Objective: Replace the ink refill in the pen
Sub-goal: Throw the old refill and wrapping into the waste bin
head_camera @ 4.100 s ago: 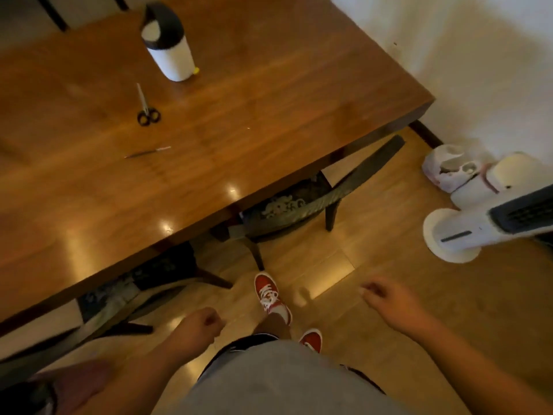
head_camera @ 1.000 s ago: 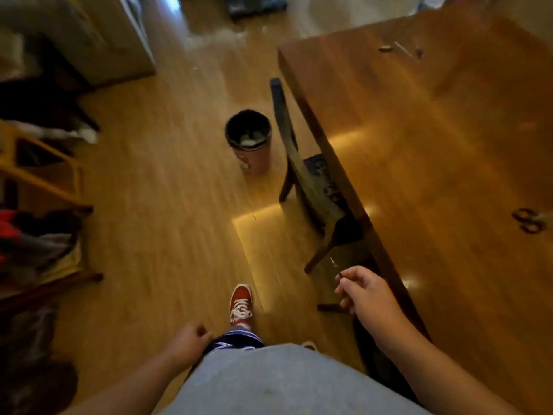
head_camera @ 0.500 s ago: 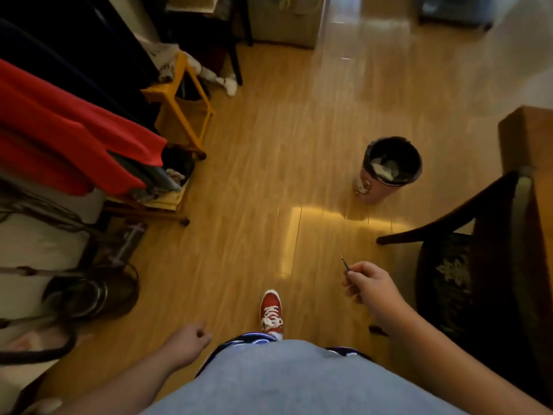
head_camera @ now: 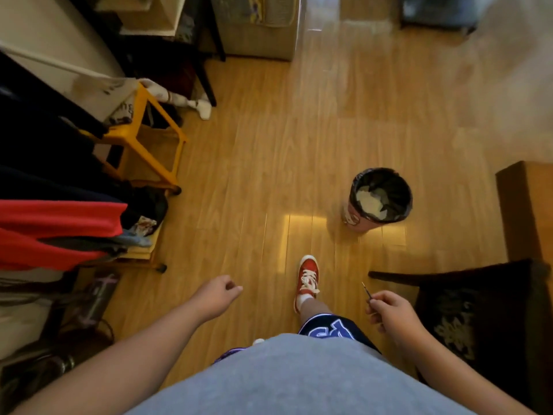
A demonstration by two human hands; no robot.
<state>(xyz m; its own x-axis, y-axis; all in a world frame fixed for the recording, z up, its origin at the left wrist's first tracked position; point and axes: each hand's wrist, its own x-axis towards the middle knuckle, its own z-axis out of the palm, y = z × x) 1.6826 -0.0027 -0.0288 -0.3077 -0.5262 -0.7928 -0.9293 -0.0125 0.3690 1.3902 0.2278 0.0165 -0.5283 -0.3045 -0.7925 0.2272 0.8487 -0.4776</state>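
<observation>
My right hand [head_camera: 389,313] pinches a thin dark ink refill [head_camera: 365,290]; only its short tip sticks up above the fingers. A round bin [head_camera: 377,202] lined with a black bag and holding crumpled paper stands on the wooden floor ahead and slightly right of that hand. My left hand [head_camera: 217,296] hangs loosely curled at lower centre with nothing in it. The pen itself is out of view.
A dark wooden chair [head_camera: 466,307] stands close on my right, with the table corner [head_camera: 526,205] behind it. A yellow stool [head_camera: 149,139], hanging red and dark clothes [head_camera: 59,229] and shelves line the left. My red shoe [head_camera: 308,277] steps forward.
The view has swung from the table to the open floor. The bin has come closer, my left hand has swung forward, and my right hand still grips the refill.
</observation>
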